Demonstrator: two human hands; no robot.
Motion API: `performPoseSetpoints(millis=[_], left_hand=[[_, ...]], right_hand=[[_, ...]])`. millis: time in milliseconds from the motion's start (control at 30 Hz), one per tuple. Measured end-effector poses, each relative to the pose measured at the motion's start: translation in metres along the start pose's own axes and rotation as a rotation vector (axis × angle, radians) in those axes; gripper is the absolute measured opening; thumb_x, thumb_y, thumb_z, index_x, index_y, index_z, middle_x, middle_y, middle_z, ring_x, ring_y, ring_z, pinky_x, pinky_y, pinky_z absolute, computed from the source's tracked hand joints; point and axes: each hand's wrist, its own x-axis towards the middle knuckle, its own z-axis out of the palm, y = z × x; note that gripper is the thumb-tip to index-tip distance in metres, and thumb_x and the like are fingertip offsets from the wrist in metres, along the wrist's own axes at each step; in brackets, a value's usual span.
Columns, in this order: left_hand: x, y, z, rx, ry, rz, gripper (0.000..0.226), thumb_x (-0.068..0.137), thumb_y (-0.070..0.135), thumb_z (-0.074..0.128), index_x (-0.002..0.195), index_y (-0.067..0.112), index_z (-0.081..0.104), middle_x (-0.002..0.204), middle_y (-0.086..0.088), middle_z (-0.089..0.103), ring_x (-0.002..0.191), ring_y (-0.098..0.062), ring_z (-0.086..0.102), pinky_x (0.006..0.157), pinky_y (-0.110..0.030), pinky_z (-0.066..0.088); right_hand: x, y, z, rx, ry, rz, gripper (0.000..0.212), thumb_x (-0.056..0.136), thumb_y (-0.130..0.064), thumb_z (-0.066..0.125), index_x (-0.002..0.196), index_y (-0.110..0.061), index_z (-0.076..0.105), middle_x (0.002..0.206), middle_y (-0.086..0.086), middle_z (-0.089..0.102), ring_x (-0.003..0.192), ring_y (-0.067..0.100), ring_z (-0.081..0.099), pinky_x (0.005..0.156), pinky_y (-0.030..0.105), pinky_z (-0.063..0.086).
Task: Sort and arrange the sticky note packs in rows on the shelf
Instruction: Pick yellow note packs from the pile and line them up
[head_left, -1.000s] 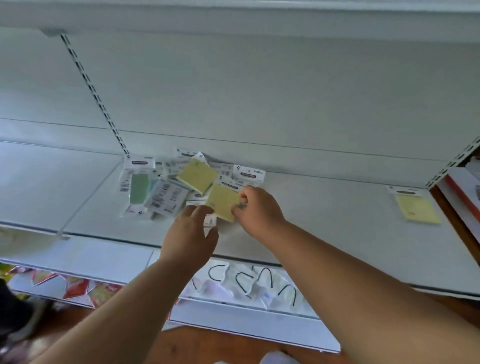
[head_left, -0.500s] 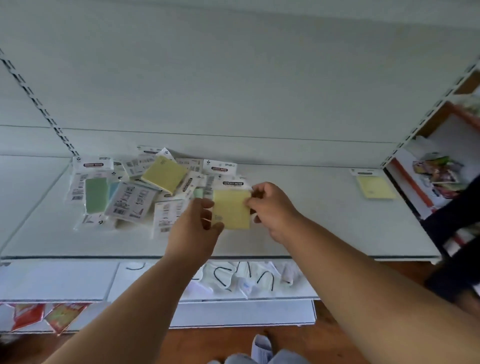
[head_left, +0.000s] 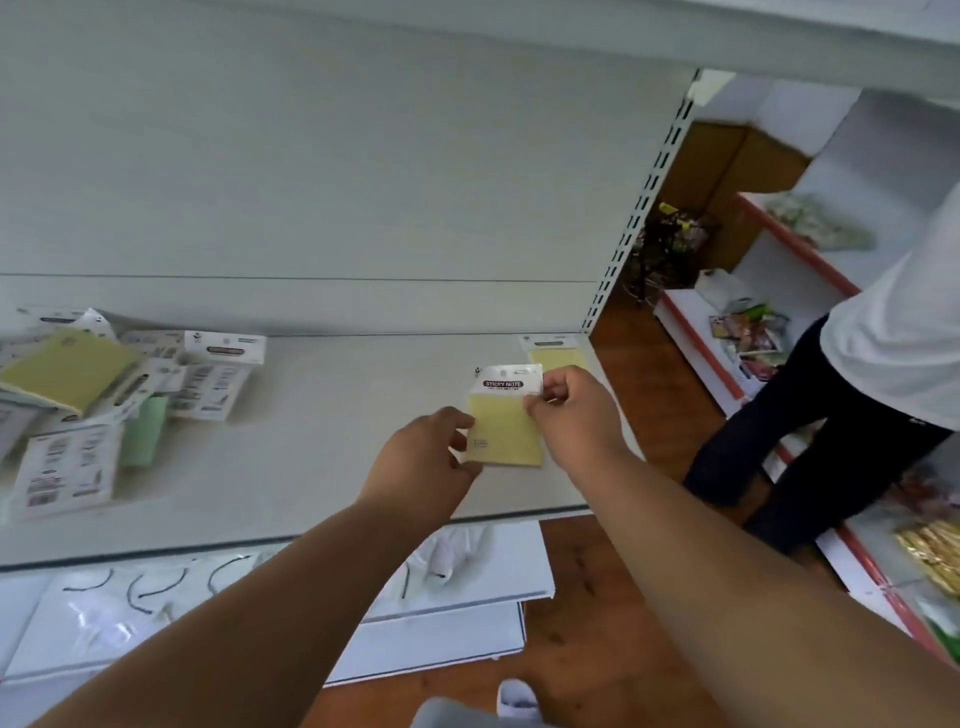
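Both hands, left hand (head_left: 423, 457) and right hand (head_left: 574, 415), pinch the yellow sticky note pack (head_left: 504, 421), now carried from the pile (head_left: 104, 395) toward the placed pack (head_left: 553, 353), starting a row.

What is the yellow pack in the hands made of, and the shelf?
The yellow pack looks like a matte paper pad with a white card header, perhaps in clear wrap; that is unclear. The shelf looks like painted metal: smooth, pale, thin-edged, with slotted uprights.

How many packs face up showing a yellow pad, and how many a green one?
Yellow: 3 (held pack, corner pack, pile pack)
Green: 1 (green pack)
Total: 4
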Motion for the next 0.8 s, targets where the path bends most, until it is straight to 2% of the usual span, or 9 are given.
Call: performPoseSetpoints(millis=[100,333,500,567,700,800], left_hand=[[0.029,0.034,0.035,0.055,0.029,-0.010,0.043,0.083,0.030,0.066,0.124,0.027,0.056,0.106,0.011,0.063,0.086,-0.010,0.061,0.081,-0.024,0.048],[0.096,0.071,0.074,0.211,0.152,-0.098,0.042,0.088,0.034,0.060,0.130,0.031,0.055,0.120,0.009,0.061,0.109,-0.015,0.058,0.087,-0.028,0.047],[0.126,0.070,0.091,0.259,0.132,-0.134,0.035,0.087,0.034,0.062,0.122,0.028,0.062,0.120,0.001,0.060,0.110,-0.022,0.057,0.089,-0.032,0.048],[0.132,0.069,0.093,0.261,0.126,-0.123,0.034,0.086,0.032,0.062,0.119,0.025,0.063,0.117,-0.001,0.061,0.108,-0.023,0.058,0.088,-0.034,0.049],[0.135,0.067,0.093,0.252,0.150,-0.129,0.034,0.086,0.031,0.063,0.119,0.025,0.062,0.114,0.000,0.063,0.105,-0.023,0.059,0.087,-0.033,0.050],[0.133,0.064,0.094,0.274,0.142,-0.102,0.033,0.087,0.029,0.062,0.119,0.023,0.063,0.113,0.000,0.064,0.104,-0.022,0.059,0.086,-0.032,0.048]], right_hand=[[0.039,0.023,-0.027,-0.068,-0.059,-0.042,0.019,0.084,-0.013,0.062,0.101,-0.020,0.061,0.085,-0.013,0.056,0.084,0.014,0.059,0.073,0.029,0.048],[0.127,0.049,-0.047,-0.097,-0.119,-0.062,0.021,0.080,-0.011,0.063,0.097,-0.025,0.060,0.088,-0.010,0.060,0.087,0.013,0.061,0.076,0.029,0.051],[0.159,0.054,-0.039,-0.091,-0.146,-0.026,0.020,0.077,-0.011,0.061,0.088,-0.027,0.058,0.094,-0.006,0.066,0.090,0.016,0.064,0.081,0.034,0.054],[0.162,0.057,-0.037,-0.114,-0.142,-0.007,0.019,0.078,-0.010,0.062,0.090,-0.025,0.058,0.095,-0.004,0.065,0.089,0.018,0.062,0.079,0.034,0.053],[0.162,0.060,-0.036,-0.239,-0.106,-0.030,0.012,0.085,-0.017,0.063,0.096,-0.017,0.060,0.092,0.000,0.058,0.083,0.019,0.053,0.068,0.028,0.040],[0.159,0.059,-0.036,-0.325,-0.132,-0.082,0.009,0.090,-0.019,0.058,0.093,-0.016,0.066,0.096,0.002,0.064,0.091,0.022,0.059,0.068,0.025,0.036]])
